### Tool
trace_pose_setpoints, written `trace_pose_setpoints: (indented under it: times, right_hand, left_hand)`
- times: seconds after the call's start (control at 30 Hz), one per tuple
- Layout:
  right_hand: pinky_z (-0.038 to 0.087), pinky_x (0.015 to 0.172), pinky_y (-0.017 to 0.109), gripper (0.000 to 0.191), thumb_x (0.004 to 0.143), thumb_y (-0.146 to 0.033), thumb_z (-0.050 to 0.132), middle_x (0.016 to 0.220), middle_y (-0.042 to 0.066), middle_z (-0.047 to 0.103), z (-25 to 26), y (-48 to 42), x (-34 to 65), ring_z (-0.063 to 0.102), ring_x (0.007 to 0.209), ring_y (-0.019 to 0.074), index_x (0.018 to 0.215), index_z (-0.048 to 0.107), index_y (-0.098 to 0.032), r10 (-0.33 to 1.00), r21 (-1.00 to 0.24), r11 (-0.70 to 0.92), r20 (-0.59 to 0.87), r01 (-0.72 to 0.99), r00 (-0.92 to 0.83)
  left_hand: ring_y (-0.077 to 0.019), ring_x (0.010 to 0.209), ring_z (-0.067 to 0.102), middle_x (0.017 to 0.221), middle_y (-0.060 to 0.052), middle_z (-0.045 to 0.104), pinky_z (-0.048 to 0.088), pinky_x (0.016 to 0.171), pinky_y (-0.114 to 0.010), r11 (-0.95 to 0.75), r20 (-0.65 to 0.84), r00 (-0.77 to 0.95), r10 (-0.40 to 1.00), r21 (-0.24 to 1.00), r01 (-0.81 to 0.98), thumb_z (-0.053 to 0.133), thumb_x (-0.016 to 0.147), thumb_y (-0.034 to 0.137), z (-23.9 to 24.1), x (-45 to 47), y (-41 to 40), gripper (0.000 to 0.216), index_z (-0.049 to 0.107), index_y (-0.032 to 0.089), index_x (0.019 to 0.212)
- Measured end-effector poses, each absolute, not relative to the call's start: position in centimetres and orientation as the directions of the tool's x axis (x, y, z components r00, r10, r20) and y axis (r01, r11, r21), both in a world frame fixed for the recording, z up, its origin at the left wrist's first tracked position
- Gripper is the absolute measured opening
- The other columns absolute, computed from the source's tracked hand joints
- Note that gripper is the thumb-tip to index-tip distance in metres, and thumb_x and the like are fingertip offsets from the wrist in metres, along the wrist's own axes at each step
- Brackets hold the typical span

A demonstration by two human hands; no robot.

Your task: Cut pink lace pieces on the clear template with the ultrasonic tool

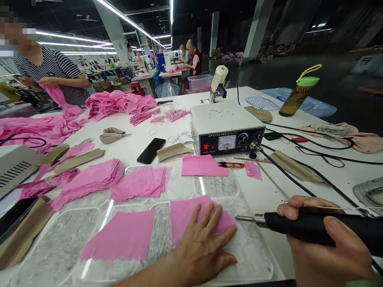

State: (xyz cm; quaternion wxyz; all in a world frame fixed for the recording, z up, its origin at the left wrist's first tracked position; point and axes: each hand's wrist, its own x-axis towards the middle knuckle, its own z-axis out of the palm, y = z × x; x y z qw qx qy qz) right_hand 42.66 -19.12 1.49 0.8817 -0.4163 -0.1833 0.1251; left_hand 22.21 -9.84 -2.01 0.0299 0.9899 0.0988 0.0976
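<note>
My left hand (pixel 206 239) lies flat with its fingers spread on a pink fabric piece (pixel 181 215), pressing it onto the clear patterned mat (pixel 167 261). My right hand (pixel 329 251) is wrapped around a black hand-held ultrasonic welding gun (pixel 302 225). Its metal tip points left, at the right edge of that fabric; whether it touches I cannot tell. Another pink piece (pixel 122 235) rests on the mat to the left. Beyond it are two stacks of pink pieces, a larger stack (pixel 92 179) and a smaller stack (pixel 140 183). A folded pink piece (pixel 203 165) lies farther back.
A control box (pixel 227 127) with a dial stands behind the mat, cables running right. Orange-handled thread snips (pixel 235 164), a phone (pixel 151 150) and a bottle (pixel 299 95) are on the table. A person in a striped top (pixel 60 71) handles pink cloth at the left.
</note>
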Motion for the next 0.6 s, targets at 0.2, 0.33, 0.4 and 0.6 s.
trace_pose_setpoints:
  times: [0.2,0.33,0.4,0.6]
  right_hand:
    - [0.045,0.041,0.031,0.012,0.058,-0.024,0.057,0.057,-0.002,0.051,1.60,-19.05,42.41,0.051,0.047,0.0152,0.068,0.052,-0.022,0.382,-0.789,0.608,0.192,-0.090,0.904]
    - [0.046,0.040,0.031,0.012,0.058,-0.025,0.058,0.056,-0.002,0.049,1.56,-19.12,42.37,0.051,0.046,0.0152,0.069,0.053,-0.022,0.389,-0.785,0.614,0.217,-0.077,0.895]
    - [0.045,0.039,0.030,0.011,0.058,-0.025,0.059,0.056,-0.002,0.050,1.59,-19.13,42.31,0.051,0.045,0.0150,0.067,0.055,-0.021,0.381,-0.784,0.617,0.223,-0.067,0.897]
    - [0.046,0.041,0.030,0.010,0.060,-0.028,0.063,0.059,-0.002,0.054,1.54,-19.11,41.96,0.051,0.047,0.0143,0.067,0.059,-0.022,0.385,-0.811,0.582,0.205,-0.064,0.900]
  left_hand:
    - [-0.0389,0.138,0.036,0.151,-0.015,0.038,0.034,0.105,-0.061,-0.978,0.181,0.964,0.194,0.114,0.175,0.043,0.094,0.063,-2.34,22.21,-9.72,0.058,0.044,0.033,0.143]
    - [-0.0410,0.140,0.032,0.152,-0.015,0.037,0.034,0.105,-0.063,-0.976,0.206,0.958,0.200,0.129,0.176,0.045,0.093,0.063,-2.61,22.08,-9.74,0.058,0.045,0.034,0.143]
    - [-0.0417,0.140,0.032,0.151,-0.015,0.037,0.034,0.104,-0.064,-0.975,0.207,0.958,0.200,0.134,0.175,0.046,0.093,0.063,-2.62,22.05,-9.74,0.058,0.045,0.034,0.143]
    - [-0.0424,0.140,0.032,0.152,-0.015,0.036,0.034,0.105,-0.064,-0.974,0.221,0.953,0.205,0.138,0.178,0.050,0.092,0.062,-2.58,22.08,-9.67,0.057,0.047,0.034,0.142]
